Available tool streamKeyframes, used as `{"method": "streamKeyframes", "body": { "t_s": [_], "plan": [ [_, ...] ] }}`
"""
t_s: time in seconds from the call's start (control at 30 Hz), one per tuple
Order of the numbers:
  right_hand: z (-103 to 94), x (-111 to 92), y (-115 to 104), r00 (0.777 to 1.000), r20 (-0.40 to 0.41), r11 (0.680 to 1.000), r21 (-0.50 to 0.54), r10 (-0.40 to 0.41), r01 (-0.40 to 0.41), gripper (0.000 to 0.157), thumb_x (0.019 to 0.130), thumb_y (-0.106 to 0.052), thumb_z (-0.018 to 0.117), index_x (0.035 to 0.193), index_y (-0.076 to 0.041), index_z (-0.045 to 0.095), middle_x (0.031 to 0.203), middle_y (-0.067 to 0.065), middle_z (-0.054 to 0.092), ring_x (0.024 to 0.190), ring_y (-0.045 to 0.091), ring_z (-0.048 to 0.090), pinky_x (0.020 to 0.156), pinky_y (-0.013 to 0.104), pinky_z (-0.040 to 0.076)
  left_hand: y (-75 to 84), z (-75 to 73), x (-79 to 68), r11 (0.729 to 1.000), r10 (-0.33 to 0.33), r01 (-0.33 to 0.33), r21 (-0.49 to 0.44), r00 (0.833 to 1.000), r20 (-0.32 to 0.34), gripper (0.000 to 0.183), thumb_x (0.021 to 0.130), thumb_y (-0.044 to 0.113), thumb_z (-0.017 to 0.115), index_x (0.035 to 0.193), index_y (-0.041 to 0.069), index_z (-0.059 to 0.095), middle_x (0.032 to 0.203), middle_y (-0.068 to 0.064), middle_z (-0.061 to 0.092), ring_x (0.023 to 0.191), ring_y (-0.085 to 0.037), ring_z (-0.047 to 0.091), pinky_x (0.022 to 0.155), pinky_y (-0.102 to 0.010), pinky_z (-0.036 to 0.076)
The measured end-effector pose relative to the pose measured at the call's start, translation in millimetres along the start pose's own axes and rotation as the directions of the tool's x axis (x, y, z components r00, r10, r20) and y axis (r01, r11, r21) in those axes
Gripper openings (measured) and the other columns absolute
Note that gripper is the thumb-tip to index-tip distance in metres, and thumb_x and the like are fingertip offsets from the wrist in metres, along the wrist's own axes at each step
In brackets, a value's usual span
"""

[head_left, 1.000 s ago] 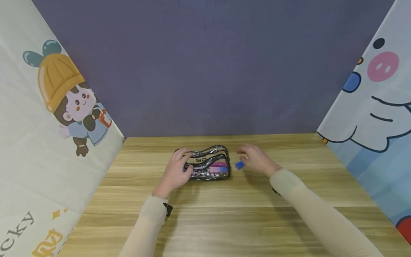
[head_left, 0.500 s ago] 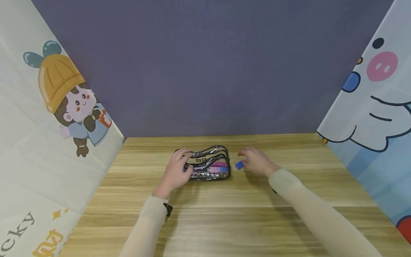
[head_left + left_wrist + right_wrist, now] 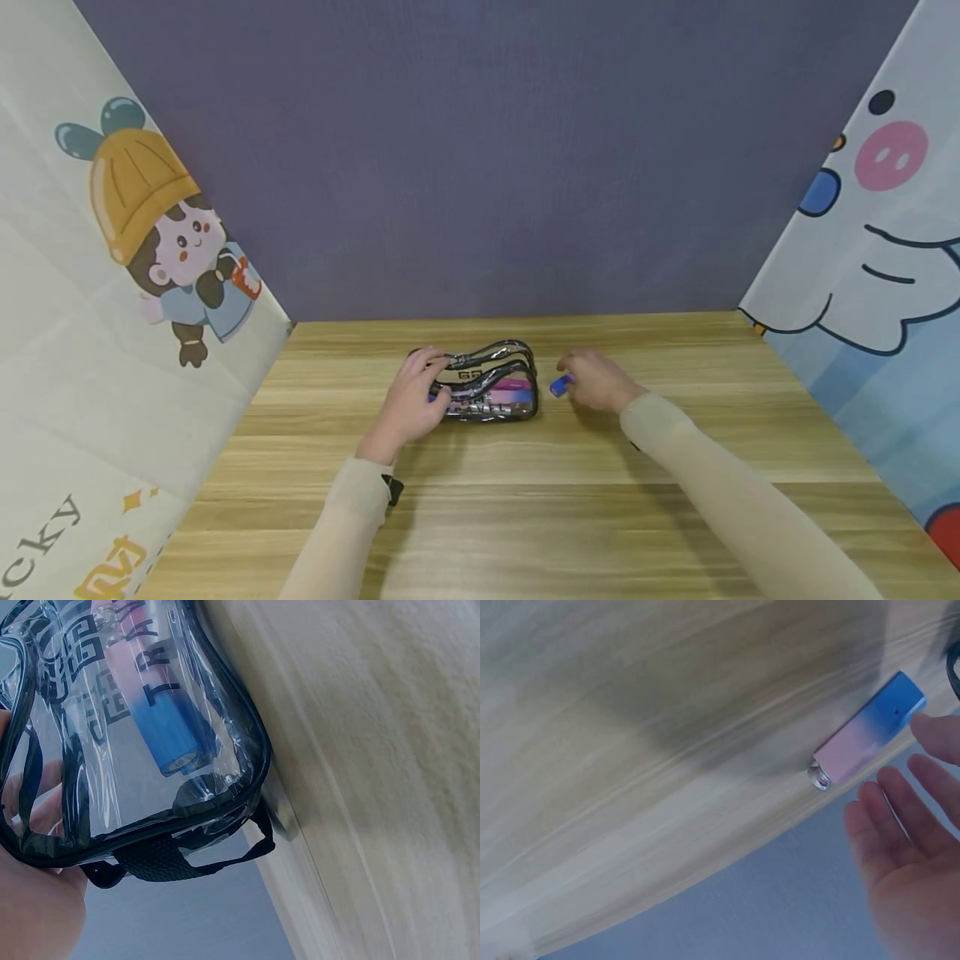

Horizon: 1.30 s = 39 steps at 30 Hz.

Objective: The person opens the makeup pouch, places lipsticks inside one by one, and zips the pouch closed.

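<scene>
A clear plastic pouch (image 3: 480, 411) with black trim stands unzipped on the table. My left hand (image 3: 411, 400) grips its left part by the upper edge. Through the plastic in the left wrist view, some fingers show, along with a pink-to-blue tube (image 3: 161, 724) lying inside. To the right of the pouch lies a small pink-and-blue piece (image 3: 870, 727) with a silver metal end; its exact kind is unclear. My right hand (image 3: 596, 382) hovers over it. In the right wrist view the thumb tip is right at the blue end, the fingers loosely bent with nothing between them.
The wood-grain table (image 3: 525, 517) meets a dark grey-blue panel (image 3: 487, 167) at the back. Cartoon-printed cloths stand on the left (image 3: 75, 350) and right (image 3: 832, 283). A black strap loop (image 3: 232, 862) hangs from the pouch's end.
My right hand has shifted slightly nearer, down over the pink-and-blue piece, its fingers drawing in a little. The left hand and the pouch have stayed still.
</scene>
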State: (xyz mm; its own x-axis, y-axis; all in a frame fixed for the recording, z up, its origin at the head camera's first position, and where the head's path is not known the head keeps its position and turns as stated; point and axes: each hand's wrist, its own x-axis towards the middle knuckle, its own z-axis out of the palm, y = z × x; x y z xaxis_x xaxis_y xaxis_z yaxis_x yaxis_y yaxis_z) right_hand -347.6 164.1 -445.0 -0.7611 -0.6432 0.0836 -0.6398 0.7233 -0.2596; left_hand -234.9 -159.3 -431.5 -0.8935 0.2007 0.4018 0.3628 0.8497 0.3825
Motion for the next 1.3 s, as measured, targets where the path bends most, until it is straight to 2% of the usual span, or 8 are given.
{"method": "streamKeyframes", "body": {
  "t_s": [0.3, 0.53, 0.7, 1.1, 1.3],
  "plan": [
    [7.1, 2, 2, 0.999, 0.0, 0.997, -0.067, -0.047, 0.047, 0.023, 0.081, 0.002, 0.072, 0.104, 0.002, 0.073, 0.1, 0.011, 0.068, 0.094, 0.03, 0.064, 0.086, 0.048, 0.057, 0.9, -0.3, -0.3, 1.0, -0.001, 0.001, -0.004, 1.0, 0.004, 0.049, 0.091, 0.018, 0.054, 0.134, -0.003, 0.061, 0.148, -0.014, 0.05, 0.146, -0.033, 0.034, 0.121, -0.048, 0.027],
    [6.6, 16, 20, 0.995, -0.03, 0.988, -0.126, -0.094, 0.089, 0.011, 0.08, 0.002, 0.071, 0.089, -0.005, 0.072, 0.09, 0.007, 0.062, 0.087, 0.028, 0.061, 0.08, 0.047, 0.058, 4.0, 6.9, 12.8, 1.0, -0.028, 0.028, 0.013, 1.0, -0.008, 0.049, 0.091, 0.019, 0.053, 0.134, -0.003, 0.061, 0.148, -0.014, 0.049, 0.146, -0.032, 0.034, 0.121, -0.048, 0.027],
    [8.1, 26, 32, 0.99, -0.04, 0.975, -0.183, -0.133, 0.124, 0.007, 0.082, -0.001, 0.072, 0.084, -0.008, 0.069, 0.087, 0.006, 0.057, 0.083, 0.028, 0.06, 0.077, 0.046, 0.058, 6.9, 12.1, 22.2, 0.999, -0.042, 0.043, 0.016, 0.999, -0.018, 0.049, 0.091, 0.018, 0.053, 0.134, -0.003, 0.061, 0.148, -0.015, 0.049, 0.146, -0.034, 0.034, 0.121, -0.048, 0.026],
    [1.0, 45, 56, 0.977, -0.021, 0.95, -0.237, -0.211, 0.201, 0.008, 0.083, -0.004, 0.074, 0.082, -0.007, 0.067, 0.082, 0.003, 0.055, 0.077, 0.024, 0.059, 0.069, 0.044, 0.059, 10.4, 23.8, 42.7, 0.998, -0.061, 0.063, 0.026, 0.996, -0.058, 0.048, 0.09, 0.017, 0.054, 0.133, -0.004, 0.062, 0.146, -0.016, 0.051, 0.143, -0.039, 0.037, 0.12, -0.05, 0.028],
    [-3.0, 57, 70, 0.971, -0.001, 0.947, -0.221, -0.24, 0.234, 0.014, 0.083, -0.01, 0.078, 0.08, -0.008, 0.064, 0.08, 0.002, 0.058, 0.074, 0.023, 0.059, 0.068, 0.043, 0.058, 13.0, 28.5, 52.1, 0.996, -0.085, 0.087, 0.034, 0.994, -0.072, 0.048, 0.09, 0.017, 0.055, 0.133, -0.003, 0.062, 0.147, -0.015, 0.05, 0.144, -0.035, 0.036, 0.12, -0.05, 0.029]
  ]
}}
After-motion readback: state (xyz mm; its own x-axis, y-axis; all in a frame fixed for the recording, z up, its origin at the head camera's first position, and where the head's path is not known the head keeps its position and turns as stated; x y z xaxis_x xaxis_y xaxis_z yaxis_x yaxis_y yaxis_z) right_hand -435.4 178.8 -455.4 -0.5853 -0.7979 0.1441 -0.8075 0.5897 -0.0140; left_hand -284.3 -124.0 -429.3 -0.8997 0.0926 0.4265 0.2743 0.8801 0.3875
